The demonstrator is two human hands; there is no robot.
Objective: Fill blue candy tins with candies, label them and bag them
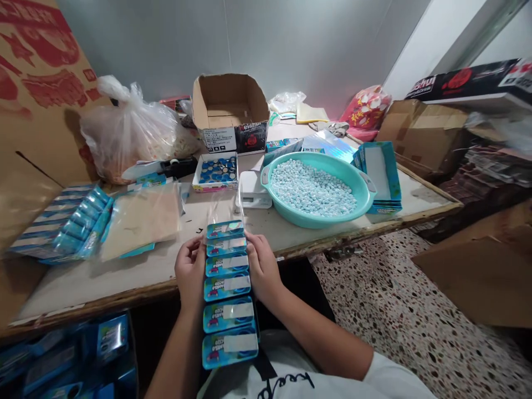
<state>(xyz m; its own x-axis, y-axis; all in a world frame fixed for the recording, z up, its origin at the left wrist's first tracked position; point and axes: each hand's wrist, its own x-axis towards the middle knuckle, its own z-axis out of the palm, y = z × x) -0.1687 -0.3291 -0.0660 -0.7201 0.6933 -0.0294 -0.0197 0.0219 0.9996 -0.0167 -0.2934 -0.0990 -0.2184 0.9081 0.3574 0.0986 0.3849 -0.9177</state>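
Observation:
A row of several small blue tins point(228, 288) stands on edge in a line running from my chest out over the table edge. My left hand point(190, 272) presses against the row's left side, fingers curled. Against the right side, my right hand point(261, 267) holds the tins with bent fingers. A clear plastic sleeve point(222, 208) sticks up at the far end of the row. Just beyond sit a white scale point(253, 191) and a teal basin point(361, 208) full of small pale blue candies.
On the wooden table point(124, 277) lie stacked blue packets point(70, 221), a clear bag over cardboard point(143, 219), a tray of round lids point(216, 172), an open carton point(230, 111), a plastic bag point(128, 130) and blue display boxes point(380, 177). More cartons point(419, 133) stand right; blue tins point(70, 360) lie lower left.

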